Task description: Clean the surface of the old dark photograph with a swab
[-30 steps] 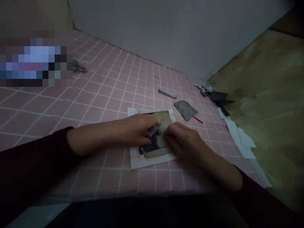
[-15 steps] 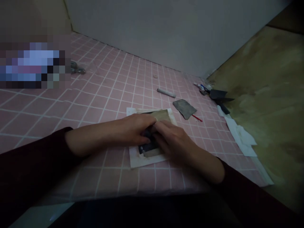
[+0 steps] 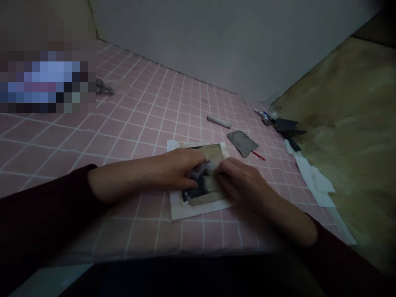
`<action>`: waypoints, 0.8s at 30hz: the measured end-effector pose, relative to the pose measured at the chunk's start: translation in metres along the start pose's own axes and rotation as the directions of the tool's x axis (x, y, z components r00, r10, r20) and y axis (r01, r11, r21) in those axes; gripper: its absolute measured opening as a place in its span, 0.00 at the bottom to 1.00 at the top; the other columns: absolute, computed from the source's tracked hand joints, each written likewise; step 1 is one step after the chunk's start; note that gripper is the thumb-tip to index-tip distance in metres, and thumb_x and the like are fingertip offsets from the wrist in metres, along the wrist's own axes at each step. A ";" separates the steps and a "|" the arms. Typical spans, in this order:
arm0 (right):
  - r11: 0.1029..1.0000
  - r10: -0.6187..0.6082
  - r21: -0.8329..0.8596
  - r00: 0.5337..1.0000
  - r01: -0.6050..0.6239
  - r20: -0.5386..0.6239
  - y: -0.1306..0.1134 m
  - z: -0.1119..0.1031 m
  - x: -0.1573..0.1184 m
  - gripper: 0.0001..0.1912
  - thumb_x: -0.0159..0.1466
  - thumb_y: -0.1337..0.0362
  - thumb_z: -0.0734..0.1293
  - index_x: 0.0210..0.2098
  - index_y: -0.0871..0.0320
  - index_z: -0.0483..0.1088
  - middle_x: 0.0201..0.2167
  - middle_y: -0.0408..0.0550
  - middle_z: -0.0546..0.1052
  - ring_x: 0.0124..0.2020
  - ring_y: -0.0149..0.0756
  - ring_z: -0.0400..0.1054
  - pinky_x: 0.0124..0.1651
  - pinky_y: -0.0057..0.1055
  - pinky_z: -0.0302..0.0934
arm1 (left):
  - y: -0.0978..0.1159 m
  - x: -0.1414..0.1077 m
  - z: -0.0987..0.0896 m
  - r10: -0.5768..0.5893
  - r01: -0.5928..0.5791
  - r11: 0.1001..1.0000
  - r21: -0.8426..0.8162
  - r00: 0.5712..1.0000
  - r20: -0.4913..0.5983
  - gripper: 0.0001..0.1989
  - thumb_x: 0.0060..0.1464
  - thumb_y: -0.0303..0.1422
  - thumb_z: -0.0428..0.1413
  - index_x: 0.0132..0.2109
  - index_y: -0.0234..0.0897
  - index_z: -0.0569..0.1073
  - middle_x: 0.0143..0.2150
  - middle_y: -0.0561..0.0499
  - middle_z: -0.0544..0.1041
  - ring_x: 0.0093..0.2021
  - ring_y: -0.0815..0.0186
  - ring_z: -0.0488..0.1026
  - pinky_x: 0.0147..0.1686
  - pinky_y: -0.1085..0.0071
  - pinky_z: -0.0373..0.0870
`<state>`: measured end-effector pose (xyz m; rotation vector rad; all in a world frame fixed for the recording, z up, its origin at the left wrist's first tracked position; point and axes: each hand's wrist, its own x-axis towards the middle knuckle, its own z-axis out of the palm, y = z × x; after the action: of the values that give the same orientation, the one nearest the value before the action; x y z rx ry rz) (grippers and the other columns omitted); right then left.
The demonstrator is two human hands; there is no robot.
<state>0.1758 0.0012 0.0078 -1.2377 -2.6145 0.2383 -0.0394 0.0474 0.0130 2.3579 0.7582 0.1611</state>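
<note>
A picture with a wide white border (image 3: pixel 179 211) lies on the pink checked cloth near its front edge. It shows dark and tan areas. My left hand (image 3: pixel 182 168) rests over its left and upper part, thumb apart from the bent fingers. Over the right side of the picture is my right hand (image 3: pixel 239 177), its fingertips pinched together. Between the hands there is a pale, blurred patch; whether it is something held cannot be made out.
Beyond the picture lie a grey tube (image 3: pixel 219 121), a grey cloth piece (image 3: pixel 243 143) and a red stick (image 3: pixel 258 155). Dark tools (image 3: pixel 286 126) and white paper (image 3: pixel 317 179) line the right edge. A blurred-out patch covers the upper left.
My right hand has moved right, away from my left hand, uncovering more of the picture's middle. My left hand stays almost in place.
</note>
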 end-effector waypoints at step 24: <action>0.999 0.014 0.045 1.000 -0.014 -0.005 -0.002 0.001 -0.001 0.06 0.63 0.74 0.61 0.33 0.57 0.62 0.29 0.44 0.69 0.30 0.33 0.63 0.33 0.29 0.58 | -0.002 -0.001 0.002 0.018 -0.018 1.000 0.005 1.000 -0.014 0.09 0.47 0.27 0.58 0.35 0.36 0.64 0.31 0.56 0.68 0.29 0.71 0.65 0.29 0.74 0.58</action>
<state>0.1745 -0.0009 0.0070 -1.2406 -2.5820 0.2950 -0.0406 0.0476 0.0102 2.3712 0.7450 0.1840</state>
